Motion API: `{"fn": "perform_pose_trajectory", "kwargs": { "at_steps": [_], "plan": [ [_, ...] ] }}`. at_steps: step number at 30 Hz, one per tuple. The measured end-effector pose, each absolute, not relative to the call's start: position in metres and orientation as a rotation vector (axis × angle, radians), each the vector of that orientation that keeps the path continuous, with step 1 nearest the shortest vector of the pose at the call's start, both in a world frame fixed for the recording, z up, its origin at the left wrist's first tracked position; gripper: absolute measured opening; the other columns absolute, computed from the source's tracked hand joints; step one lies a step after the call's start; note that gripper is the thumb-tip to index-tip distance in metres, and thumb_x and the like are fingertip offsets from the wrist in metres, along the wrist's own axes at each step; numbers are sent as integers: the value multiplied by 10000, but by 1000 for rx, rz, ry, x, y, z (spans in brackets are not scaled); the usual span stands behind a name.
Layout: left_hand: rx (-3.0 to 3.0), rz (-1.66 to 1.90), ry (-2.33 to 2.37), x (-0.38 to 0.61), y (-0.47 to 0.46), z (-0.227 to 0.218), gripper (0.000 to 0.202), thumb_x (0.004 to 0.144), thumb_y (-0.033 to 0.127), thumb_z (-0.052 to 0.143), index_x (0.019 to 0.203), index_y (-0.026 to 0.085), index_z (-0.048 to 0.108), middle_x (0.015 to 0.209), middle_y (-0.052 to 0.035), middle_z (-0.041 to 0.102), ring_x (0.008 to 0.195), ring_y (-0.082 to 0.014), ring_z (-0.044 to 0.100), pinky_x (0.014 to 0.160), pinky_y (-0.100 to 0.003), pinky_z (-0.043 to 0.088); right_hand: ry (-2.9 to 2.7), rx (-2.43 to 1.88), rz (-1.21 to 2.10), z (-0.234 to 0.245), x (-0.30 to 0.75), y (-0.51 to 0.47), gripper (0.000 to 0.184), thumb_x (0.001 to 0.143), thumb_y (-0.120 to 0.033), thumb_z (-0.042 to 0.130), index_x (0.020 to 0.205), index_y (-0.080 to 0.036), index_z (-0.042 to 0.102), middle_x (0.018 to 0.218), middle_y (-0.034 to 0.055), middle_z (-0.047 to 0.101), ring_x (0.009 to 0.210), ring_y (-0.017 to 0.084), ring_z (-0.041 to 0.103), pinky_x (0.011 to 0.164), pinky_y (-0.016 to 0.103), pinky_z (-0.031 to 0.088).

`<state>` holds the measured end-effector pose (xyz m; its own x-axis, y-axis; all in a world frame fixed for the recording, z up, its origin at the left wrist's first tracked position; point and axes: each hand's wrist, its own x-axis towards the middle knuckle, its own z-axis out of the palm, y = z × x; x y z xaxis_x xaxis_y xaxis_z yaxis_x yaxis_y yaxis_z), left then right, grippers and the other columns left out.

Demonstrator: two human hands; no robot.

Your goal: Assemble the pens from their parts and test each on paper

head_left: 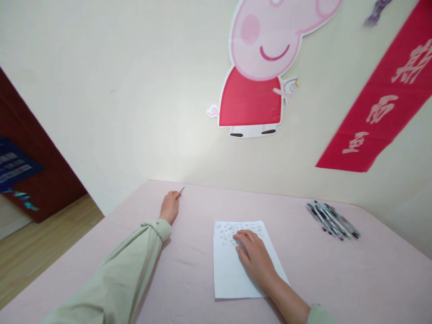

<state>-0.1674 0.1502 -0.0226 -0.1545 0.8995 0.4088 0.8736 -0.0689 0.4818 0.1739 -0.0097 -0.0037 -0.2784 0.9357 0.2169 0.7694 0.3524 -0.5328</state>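
Note:
A white sheet of paper (232,265) with handwriting along its top lies on the pink table (337,279). My right hand (254,256) rests flat on the sheet, fingers stretched over the written lines. My left hand (170,206), in a pale green sleeve, reaches to the far left part of the table, fingers closed around a thin pen (181,190) whose dark tip sticks out past the fingers.
Several black pens (332,219) lie in a bunch at the far right of the table. A cartoon pig sticker (256,72) and a red banner (381,99) hang on the wall behind. Wooden floor (37,243) lies to the left.

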Motion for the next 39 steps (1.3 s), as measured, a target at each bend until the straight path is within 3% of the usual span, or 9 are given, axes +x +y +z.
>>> {"fn": "perform_pose_trajectory", "kwargs": {
  "at_steps": [6,13,17,20,23,26,29,39],
  "plan": [
    [2109,1096,1959,-158,124,-29,349,811,103,422,1013,195,690,1137,-87,664,1087,-240,605,1017,-429,455,-2126,-1462,465,-5,174,-9,319,853,-151,482,1132,-220,620,1207,84,582,1164,238,500,1003,384,375],
    [2201,1052,1702,-123,50,-35,350,846,146,419,1071,210,679,1203,-62,651,1112,-186,611,1015,-363,471,-2138,-1437,462,-8,177,-8,321,847,-142,485,1126,-222,621,1202,79,587,1158,237,500,1001,391,377],
    [2119,1073,1576,-115,13,-29,323,852,175,431,1056,221,677,1190,-72,645,1113,-202,606,1015,-407,467,-2140,-1421,460,-8,178,-8,326,837,-140,492,1122,-223,627,1202,77,588,1151,235,508,996,394,385],
    [2007,1181,1598,-114,2,-23,294,844,222,470,1075,213,652,1211,-93,603,1115,-216,591,976,-409,490,-2140,-1423,458,-10,179,-8,320,841,-156,491,1122,-225,628,1208,78,587,1155,237,510,996,398,387],
    [1836,1336,1724,-116,2,-18,284,840,247,461,1069,180,613,1114,-106,599,992,-215,618,874,-401,535,-2149,-1419,465,-11,180,-7,321,848,-167,481,1128,-230,626,1216,79,584,1163,237,509,1006,405,382],
    [1787,1332,1867,-116,4,-17,199,816,237,466,951,177,600,932,-72,601,841,-216,613,797,-408,536,-2152,-1410,472,-11,181,-8,323,851,-173,471,1129,-233,625,1218,80,583,1166,238,509,1005,406,385],
    [1868,1253,1904,-117,4,-17,143,796,234,492,892,190,589,870,-52,584,815,-225,598,771,-407,522,-2148,-1405,474,-9,181,-9,325,847,-172,470,1125,-232,628,1213,82,587,1160,239,513,1002,402,389],
    [1924,1238,1853,-122,4,-19,242,800,100,383,907,201,576,963,-68,555,916,-217,579,850,-410,502,-2153,-1411,480,-7,180,-8,321,850,-166,473,1126,-215,629,1217,86,587,1158,237,514,1004,406,389]
  ]
}}
